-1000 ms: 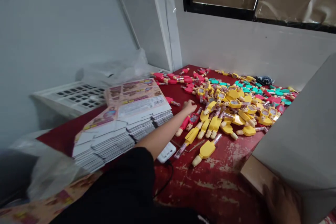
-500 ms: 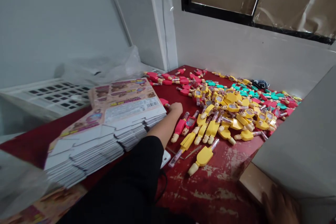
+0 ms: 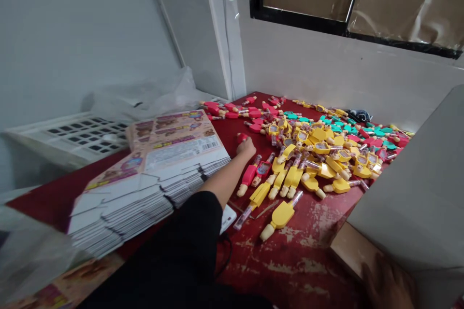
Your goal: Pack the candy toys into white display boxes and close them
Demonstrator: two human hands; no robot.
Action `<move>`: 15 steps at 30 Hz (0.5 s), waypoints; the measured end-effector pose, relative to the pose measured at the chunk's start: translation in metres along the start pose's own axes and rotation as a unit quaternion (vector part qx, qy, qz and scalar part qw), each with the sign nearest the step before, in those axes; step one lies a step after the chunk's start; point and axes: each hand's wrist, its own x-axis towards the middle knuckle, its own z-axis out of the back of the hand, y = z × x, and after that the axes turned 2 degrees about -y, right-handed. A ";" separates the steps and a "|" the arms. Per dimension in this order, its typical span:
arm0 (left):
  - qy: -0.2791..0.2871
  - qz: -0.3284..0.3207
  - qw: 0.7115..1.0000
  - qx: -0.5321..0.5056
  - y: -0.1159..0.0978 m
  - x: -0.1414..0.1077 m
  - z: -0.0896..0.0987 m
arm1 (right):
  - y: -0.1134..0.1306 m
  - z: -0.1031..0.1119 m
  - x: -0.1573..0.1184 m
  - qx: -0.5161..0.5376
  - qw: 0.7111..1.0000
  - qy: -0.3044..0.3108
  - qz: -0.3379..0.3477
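Observation:
My left hand (image 3: 247,147), at the end of a black sleeve, reaches out over the red tabletop, its fingers closed on a red toy (image 3: 241,138) that is mostly hidden by them. Close by lie two more red toys (image 3: 250,174), each with a clear tube and a cream figure-shaped end. A large heap of similar yellow toys (image 3: 319,147) spreads to the right, with green ones (image 3: 337,123) behind. At the bottom right my right hand (image 3: 389,285) lies in shadow, fingers apart against a brown cardboard piece (image 3: 351,248).
Left of my arm stands a tall stack of printed cards (image 3: 155,193). Behind it is a white plastic crate (image 3: 58,135) with a clear bag on top. A white device (image 3: 228,217) with a black cord sits beside my forearm. A large grey-white panel (image 3: 420,178) rises at the right.
My left hand has shifted slightly right and away from the card stack, with the red toy moving along in its fingers. My right hand has stayed in about the same place.

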 end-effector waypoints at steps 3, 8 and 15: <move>-0.040 -0.074 0.993 -0.084 -0.031 -0.038 -0.002 | -0.001 -0.004 -0.001 0.039 0.999 0.002 -0.001; 0.020 -0.297 0.930 -0.214 -0.049 -0.177 -0.017 | -0.001 0.006 -0.002 0.189 0.978 -0.067 -0.055; 0.435 -0.632 0.598 -0.232 -0.062 -0.327 -0.002 | 0.021 0.099 0.007 0.544 0.834 -0.042 -0.082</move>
